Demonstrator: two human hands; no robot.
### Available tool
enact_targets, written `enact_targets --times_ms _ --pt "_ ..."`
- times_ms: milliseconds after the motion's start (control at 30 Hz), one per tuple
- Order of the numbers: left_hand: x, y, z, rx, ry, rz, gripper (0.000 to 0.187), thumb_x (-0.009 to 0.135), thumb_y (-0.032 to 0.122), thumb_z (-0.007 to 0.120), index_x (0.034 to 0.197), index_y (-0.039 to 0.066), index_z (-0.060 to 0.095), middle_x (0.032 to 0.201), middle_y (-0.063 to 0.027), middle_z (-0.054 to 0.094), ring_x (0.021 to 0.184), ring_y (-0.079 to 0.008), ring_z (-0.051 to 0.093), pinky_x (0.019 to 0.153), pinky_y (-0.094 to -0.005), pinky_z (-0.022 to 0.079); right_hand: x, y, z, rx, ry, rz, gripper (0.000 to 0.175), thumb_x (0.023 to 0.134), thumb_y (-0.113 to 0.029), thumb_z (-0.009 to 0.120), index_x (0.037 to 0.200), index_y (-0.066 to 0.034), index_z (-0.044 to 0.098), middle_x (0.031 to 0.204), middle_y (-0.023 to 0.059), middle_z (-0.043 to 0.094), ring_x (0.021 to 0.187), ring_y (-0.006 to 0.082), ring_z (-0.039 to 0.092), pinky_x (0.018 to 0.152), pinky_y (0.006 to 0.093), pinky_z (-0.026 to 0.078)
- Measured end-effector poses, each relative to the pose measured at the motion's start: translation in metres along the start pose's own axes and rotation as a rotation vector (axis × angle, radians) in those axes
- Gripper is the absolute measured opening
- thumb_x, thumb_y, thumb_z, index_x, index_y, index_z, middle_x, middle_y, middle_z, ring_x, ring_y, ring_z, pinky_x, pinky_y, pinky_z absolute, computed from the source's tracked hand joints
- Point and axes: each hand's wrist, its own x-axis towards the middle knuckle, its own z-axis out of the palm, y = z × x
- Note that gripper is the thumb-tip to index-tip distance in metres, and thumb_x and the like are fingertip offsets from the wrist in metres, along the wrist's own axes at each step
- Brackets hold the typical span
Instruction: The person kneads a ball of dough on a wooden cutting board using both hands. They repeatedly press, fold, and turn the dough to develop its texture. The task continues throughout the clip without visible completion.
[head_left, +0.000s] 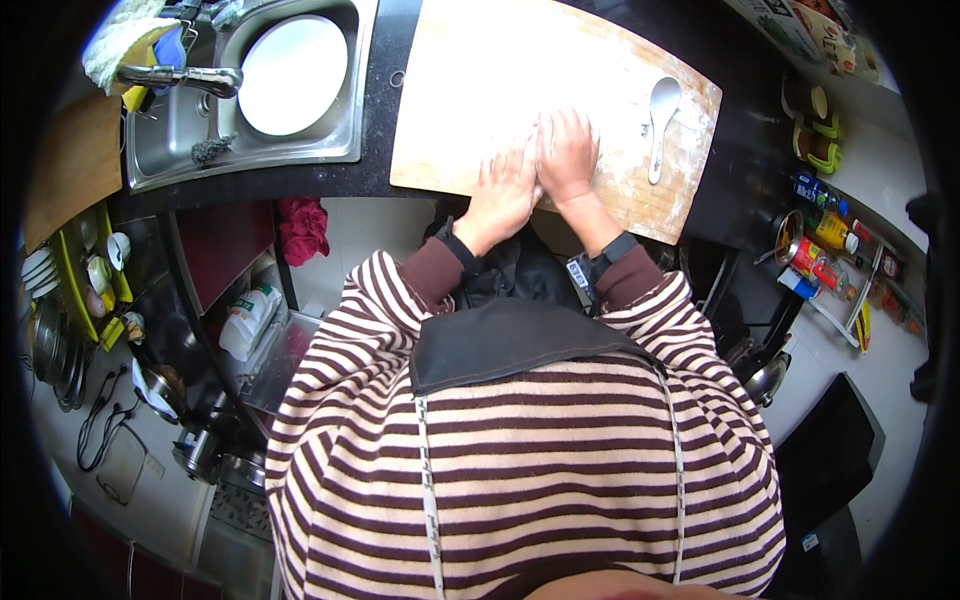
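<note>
My left hand (504, 189) and my right hand (568, 154) are side by side, palms down, at the near edge of a wooden board (439, 161). Their inner edges touch, and the right reaches a little farther from me. Whether anything lies under the palms is hidden by the hands and the glare. White powder that looks like flour (679, 161) dusts the board's right side. To the right of my right hand lies a white spoon (660, 127) with a patterned handle, its bowl pointing away from me.
Left of the board is a steel sink (352, 146) holding a large white round dish (294, 75), with a faucet (180, 77) and a dark scouring pad (212, 148). Bottles (832, 229) and jars stand at the right. An open cabinet below holds a white bag (251, 319).
</note>
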Motion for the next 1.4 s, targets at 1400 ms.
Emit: enact_targets --times_ms 1400 --pt "0.023 -0.033 0.022 0.176 -0.046 0.052 0.078 0.084 0.049 0.058 0.146 0.010 0.030 0.152 -0.0153 0.027 0.134 -0.0344 0.035 0.107 -0.0704 0.010 0.001 0.024 0.040 -0.195 -0.058 0.099 0.030 0.086 -0.032 0.050 0.105 -0.0127 0.063 0.112 0.0084 0.058 0.107 0.0295 0.051 0.093 0.0464 0.033"
